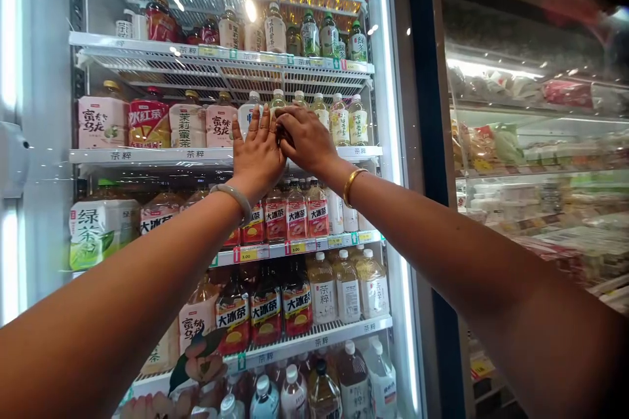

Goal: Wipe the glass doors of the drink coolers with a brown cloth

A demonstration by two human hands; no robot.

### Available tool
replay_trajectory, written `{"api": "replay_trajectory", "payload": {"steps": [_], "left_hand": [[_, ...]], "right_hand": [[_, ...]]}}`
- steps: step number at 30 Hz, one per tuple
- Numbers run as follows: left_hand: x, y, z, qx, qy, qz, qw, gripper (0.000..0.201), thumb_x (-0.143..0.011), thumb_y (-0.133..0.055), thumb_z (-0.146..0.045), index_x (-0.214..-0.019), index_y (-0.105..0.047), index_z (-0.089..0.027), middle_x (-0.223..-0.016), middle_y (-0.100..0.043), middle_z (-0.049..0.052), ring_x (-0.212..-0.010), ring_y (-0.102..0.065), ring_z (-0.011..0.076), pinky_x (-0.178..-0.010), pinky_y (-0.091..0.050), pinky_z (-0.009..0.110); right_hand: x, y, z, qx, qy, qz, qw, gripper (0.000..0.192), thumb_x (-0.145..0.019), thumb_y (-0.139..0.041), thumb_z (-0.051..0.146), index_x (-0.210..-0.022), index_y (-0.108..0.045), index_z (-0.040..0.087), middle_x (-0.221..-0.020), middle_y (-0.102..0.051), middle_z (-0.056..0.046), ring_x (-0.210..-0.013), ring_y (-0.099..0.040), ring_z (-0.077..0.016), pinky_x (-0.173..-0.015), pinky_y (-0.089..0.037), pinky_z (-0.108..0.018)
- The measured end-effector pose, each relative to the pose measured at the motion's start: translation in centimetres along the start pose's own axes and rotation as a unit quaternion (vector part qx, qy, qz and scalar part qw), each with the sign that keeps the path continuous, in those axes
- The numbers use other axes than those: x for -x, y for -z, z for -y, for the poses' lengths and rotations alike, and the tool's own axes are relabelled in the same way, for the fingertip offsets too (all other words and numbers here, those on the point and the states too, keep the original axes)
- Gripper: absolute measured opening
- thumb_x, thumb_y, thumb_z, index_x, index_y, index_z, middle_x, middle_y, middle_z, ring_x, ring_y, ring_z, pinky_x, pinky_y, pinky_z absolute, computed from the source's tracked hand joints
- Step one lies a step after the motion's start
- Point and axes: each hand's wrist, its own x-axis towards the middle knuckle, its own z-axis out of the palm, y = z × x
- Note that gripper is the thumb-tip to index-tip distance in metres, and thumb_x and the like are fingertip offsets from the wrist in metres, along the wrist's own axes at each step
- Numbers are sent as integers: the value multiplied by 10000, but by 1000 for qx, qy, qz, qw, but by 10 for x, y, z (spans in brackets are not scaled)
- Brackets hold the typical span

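Both my arms reach into an open drinks cooler at the second shelf (147,156) from the top. My left hand (255,150) is flat with fingers spread, pressed against the bottles in the middle of that shelf. My right hand (304,137) curls over something dark between the two hands; what it grips is hidden. Clear tea bottles (348,119) stand just right of my hands, and large pink-labelled bottles (221,121) stand to the left. A pale bangle sits on my left wrist, a gold one on my right.
Lower shelves hold red-labelled iced tea bottles (297,213) and white-capped tea bottles (346,288). A green carton pack (93,232) stands at the left. The cooler's frame (422,144) rises on the right, with a neighbouring chilled case (531,163) of packaged food behind glass.
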Motion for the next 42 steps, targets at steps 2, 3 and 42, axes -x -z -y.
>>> {"api": "replay_trajectory", "payload": {"steps": [2,3,42], "left_hand": [[3,2,4,-7,-7,8,1000,666,-1046,-272,-334,-1676,-209,-126,-1771,-158,104,-1655,-46,223,-1305,155,500],[5,3,5,-9,-10,11,1000,670,-1045,-276,-336,-1677,-202,-124,-1771,-155,107,-1655,-41,226,-1305,153,504],[20,28,67,-37,18,8,999,714,-998,-334,-321,-1664,-239,-81,-1757,-187,126,-1652,-97,261,-1336,91,514]], "right_hand": [[20,7,1,0,32,6,999,288,-963,-562,261,-1242,-611,214,-1480,-591,-82,-1470,-452,-296,-1300,-362,-518],[28,10,-1,-1,45,7,999,265,-979,-545,275,-1231,-614,230,-1475,-596,-71,-1469,-453,-287,-1296,-366,-524],[-49,-27,58,20,-62,-14,998,341,-948,-591,223,-1271,-665,140,-1336,-651,-156,-1281,-528,-317,-1167,-438,-464]]}}
